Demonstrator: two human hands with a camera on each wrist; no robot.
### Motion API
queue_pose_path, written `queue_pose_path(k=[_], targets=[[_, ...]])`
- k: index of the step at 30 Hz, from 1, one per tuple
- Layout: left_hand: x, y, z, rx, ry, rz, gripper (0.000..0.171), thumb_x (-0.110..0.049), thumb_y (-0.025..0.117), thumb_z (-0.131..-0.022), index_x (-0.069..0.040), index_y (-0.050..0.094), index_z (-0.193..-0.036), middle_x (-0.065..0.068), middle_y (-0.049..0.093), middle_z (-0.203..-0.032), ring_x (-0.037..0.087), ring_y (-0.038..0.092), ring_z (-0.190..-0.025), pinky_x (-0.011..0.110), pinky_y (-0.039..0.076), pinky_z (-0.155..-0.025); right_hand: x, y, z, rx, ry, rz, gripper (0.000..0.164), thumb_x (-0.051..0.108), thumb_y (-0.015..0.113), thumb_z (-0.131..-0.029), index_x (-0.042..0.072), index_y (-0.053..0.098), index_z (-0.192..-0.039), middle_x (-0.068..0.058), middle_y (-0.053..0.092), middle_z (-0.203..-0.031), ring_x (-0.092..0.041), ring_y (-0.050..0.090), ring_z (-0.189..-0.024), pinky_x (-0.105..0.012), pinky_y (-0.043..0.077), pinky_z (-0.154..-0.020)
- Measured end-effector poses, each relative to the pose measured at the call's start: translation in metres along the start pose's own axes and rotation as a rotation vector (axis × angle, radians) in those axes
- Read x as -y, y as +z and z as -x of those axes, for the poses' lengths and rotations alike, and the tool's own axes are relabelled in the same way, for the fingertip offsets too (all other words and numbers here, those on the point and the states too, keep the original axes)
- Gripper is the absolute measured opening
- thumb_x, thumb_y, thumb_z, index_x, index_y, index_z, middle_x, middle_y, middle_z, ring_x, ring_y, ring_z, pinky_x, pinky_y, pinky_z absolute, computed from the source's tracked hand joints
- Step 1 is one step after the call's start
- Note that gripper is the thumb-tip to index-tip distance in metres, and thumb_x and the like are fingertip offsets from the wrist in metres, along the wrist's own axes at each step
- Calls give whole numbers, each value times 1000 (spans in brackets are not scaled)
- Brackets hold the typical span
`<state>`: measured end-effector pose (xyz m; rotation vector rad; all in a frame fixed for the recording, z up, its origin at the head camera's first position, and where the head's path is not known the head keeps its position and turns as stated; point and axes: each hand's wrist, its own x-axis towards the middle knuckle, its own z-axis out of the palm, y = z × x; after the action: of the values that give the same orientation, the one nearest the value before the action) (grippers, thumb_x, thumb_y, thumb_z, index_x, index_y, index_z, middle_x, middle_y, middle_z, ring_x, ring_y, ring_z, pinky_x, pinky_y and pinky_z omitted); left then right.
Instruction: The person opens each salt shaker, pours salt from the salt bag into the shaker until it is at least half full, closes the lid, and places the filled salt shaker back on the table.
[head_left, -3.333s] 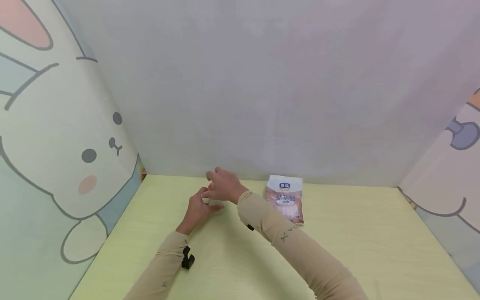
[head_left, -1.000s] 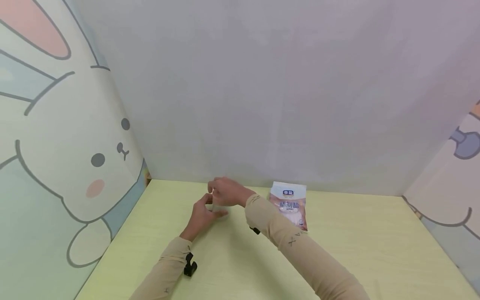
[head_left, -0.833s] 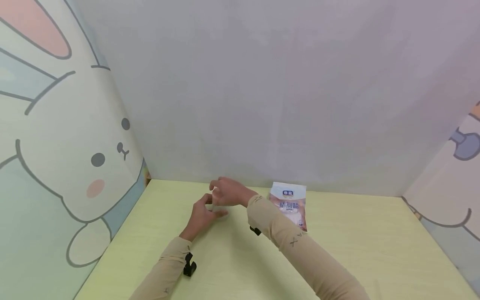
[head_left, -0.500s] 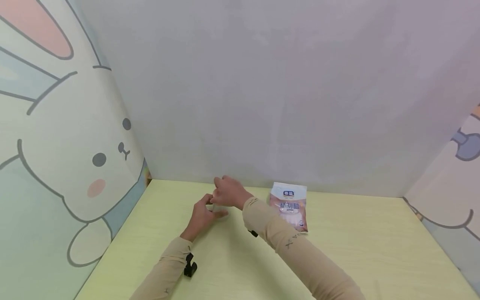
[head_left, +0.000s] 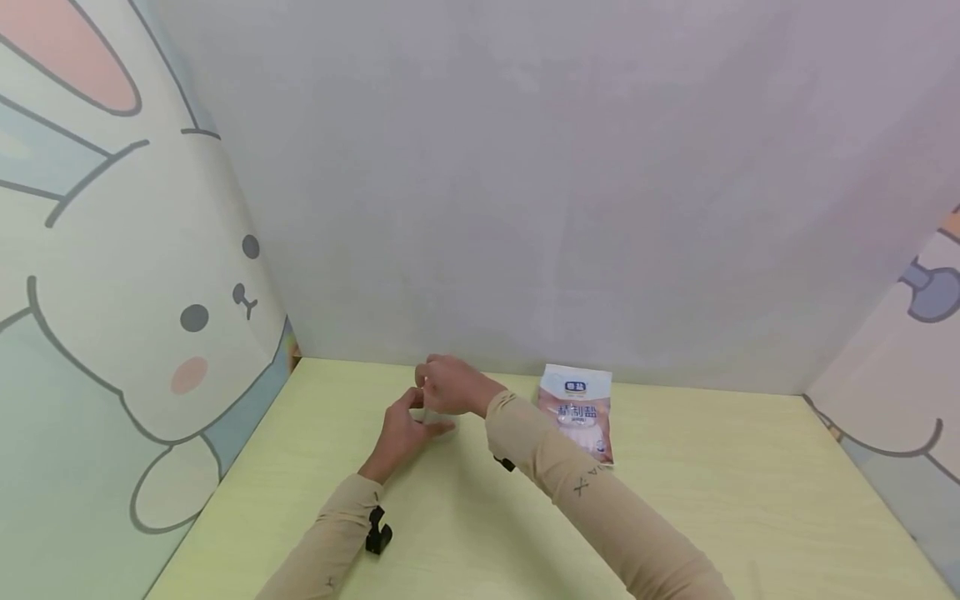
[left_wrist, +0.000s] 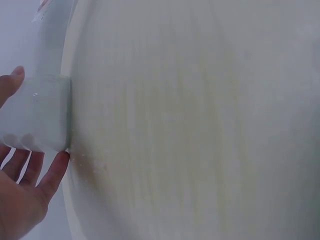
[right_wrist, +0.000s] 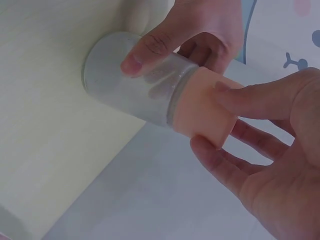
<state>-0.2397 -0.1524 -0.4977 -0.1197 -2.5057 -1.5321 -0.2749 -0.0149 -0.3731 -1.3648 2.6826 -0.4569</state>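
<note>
A clear jar [right_wrist: 130,75] with a peach-coloured lid [right_wrist: 202,102] stands upright near the table's back edge. My left hand [head_left: 401,429] wraps its thumb and fingers around the jar's body; in the left wrist view the jar [left_wrist: 37,112] sits between thumb and fingers [left_wrist: 50,177]. From above, my right hand [head_left: 457,387] grips the lid, thumb on one side and curled fingers on the other, as the right wrist view shows. The lid sits on the jar's mouth. In the head view both hands hide most of the jar. Whether it holds anything I cannot tell.
A salt packet [head_left: 576,414] with white top and pinkish-brown print lies right of the hands, by the back wall [head_left: 525,208]. The pale yellow table [head_left: 712,492] runs forward. Cartoon rabbit panels [head_left: 142,275] close off the sides.
My right hand has turned back and forth on the lid, its fingers lifting and spreading, then curling leftward around it again. My left hand has kept its hold on the jar. The packet stays put.
</note>
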Motion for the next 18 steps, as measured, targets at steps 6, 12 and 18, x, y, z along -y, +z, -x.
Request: queue_pose_path(k=[6, 12, 18], targets=[[0, 0, 0, 0, 11, 14, 48, -24, 86, -69, -13, 58, -107, 4, 62, -102, 20, 56, -97, 40, 45, -85, -1, -3, 2, -4, -32, -59, 21, -4, 52, -84, 0, 66, -100, -9, 60, -91, -14, 50, -73, -22, 45, -66], [0, 0, 1, 3, 9, 26, 48, -23, 86, -69, -14, 59, -107, 3, 62, -102, 19, 56, -97, 39, 46, -84, -1, -5, 4, -4, -47, -70, 22, -3, 52, -84, -1, 65, -102, -9, 59, -91, -15, 51, -73, -23, 45, -66], [0, 0, 0, -1, 13, 29, 48, -22, 86, -69, -13, 59, -108, 4, 63, -102, 20, 57, -96, 38, 46, -81, -3, -7, 4, -21, -56, -36, 20, 0, 55, -86, 0, 66, -104, -8, 59, -92, -16, 53, -77, -25, 48, -70]])
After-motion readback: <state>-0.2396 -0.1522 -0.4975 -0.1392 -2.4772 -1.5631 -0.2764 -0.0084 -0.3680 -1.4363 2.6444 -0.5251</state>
